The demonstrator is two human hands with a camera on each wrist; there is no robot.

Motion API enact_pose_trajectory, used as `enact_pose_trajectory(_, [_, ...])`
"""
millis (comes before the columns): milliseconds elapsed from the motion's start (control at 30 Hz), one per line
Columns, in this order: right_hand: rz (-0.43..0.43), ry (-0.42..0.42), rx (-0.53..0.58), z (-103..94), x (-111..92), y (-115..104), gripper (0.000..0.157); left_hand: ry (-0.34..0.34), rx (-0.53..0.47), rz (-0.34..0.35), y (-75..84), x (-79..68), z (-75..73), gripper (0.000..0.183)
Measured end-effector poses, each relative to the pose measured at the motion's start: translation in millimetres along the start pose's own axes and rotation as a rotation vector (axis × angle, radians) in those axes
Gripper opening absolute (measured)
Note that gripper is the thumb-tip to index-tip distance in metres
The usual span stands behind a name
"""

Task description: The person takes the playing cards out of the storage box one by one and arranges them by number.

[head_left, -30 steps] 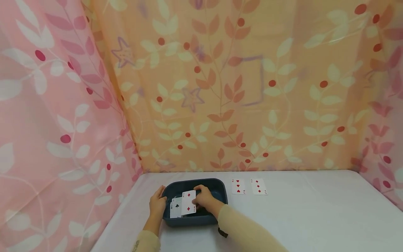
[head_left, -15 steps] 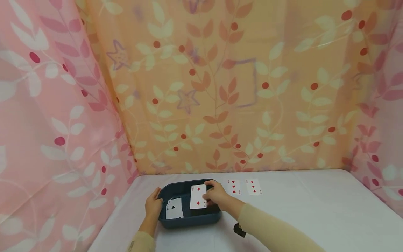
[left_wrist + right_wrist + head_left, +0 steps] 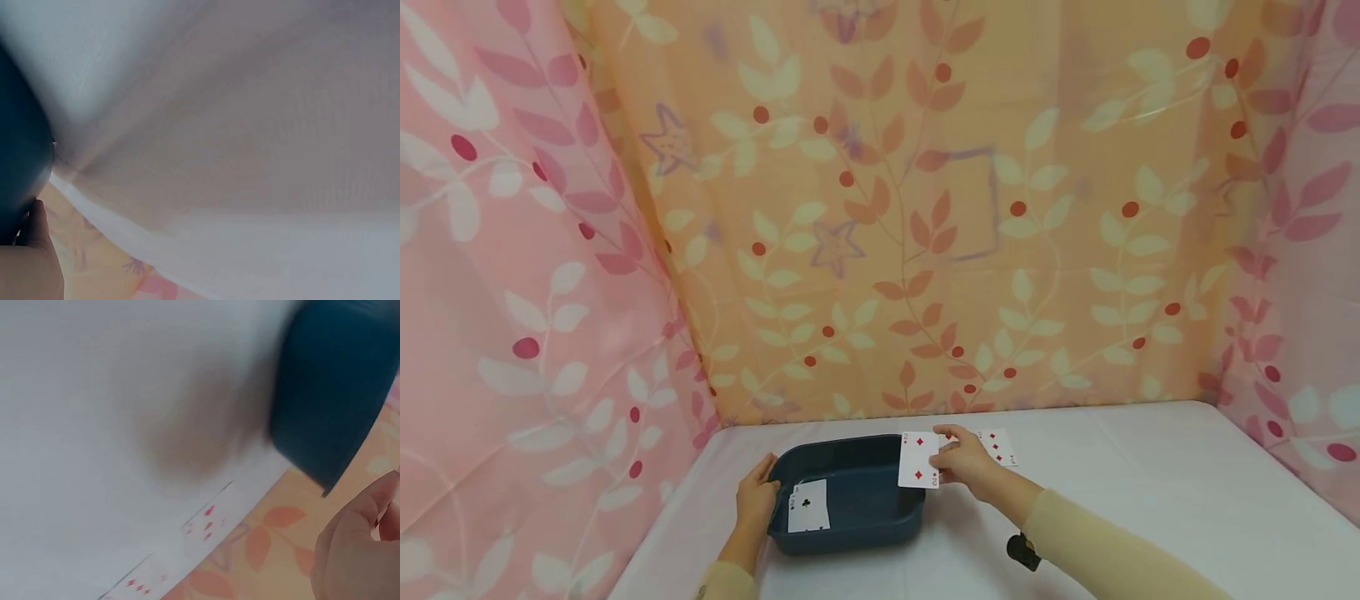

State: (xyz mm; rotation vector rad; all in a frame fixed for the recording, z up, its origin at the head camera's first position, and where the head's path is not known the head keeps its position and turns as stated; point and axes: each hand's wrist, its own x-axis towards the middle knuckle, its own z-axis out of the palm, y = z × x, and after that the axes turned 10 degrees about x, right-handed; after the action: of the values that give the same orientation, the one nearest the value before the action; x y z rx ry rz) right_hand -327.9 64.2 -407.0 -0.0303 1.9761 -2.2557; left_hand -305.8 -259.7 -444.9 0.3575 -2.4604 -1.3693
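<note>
A dark blue rectangular bin [image 3: 865,492] stands on the table. My left hand [image 3: 756,500] holds its left rim, with the thumb over the edge; the left wrist view has that hand [image 3: 37,262] against the bin's wall. Inside, at the left end, lie overlapping playing cards, a club card [image 3: 807,510] on top. My right hand [image 3: 966,465] pinches a two of diamonds playing card [image 3: 916,460] by its right side, face up, over the bin's right rim. Behind that hand a heart card [image 3: 949,437] is mostly hidden. A three of diamonds [image 3: 998,447] lies beside it, partly covered.
The white-covered table [image 3: 1120,500] extends to the right. An orange patterned curtain [image 3: 1075,275] rises at its back edge, and a pink one [image 3: 535,400] closes off the left. In the right wrist view two face-up cards [image 3: 209,520] lie near the table's far edge.
My right hand has carried the two of diamonds rightward, from over the cards inside the bin to its right rim. My left hand keeps its hold; the head view has shifted slightly.
</note>
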Motion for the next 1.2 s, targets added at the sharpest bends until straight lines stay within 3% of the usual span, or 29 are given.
enact_pose_trajectory(233, [0.015, 0.049, -0.026, -29.8, -1.4, 1.0, 0.057, 0.012, -0.005, 0.001, -1.3, 0.8, 3.6, 0.054])
enact_pose_trajectory(533, [0.054, 0.095, -0.128, -55.5, -7.1, 23.9, 0.056, 0.005, -0.011, 0.004, -3.8, -0.6, 1.3, 0.054])
enact_pose_trajectory(767, [0.065, 0.112, -0.171, -56.0, -2.9, 40.4, 0.055, 0.003, -0.020, -0.011, -1.5, -0.7, 1.5, 0.054])
enact_pose_trajectory(1200, [0.110, 0.151, -0.182, -51.7, 11.7, 51.7, 0.051, -0.014, -0.003, -0.013, 0.2, -0.9, 0.4, 0.055])
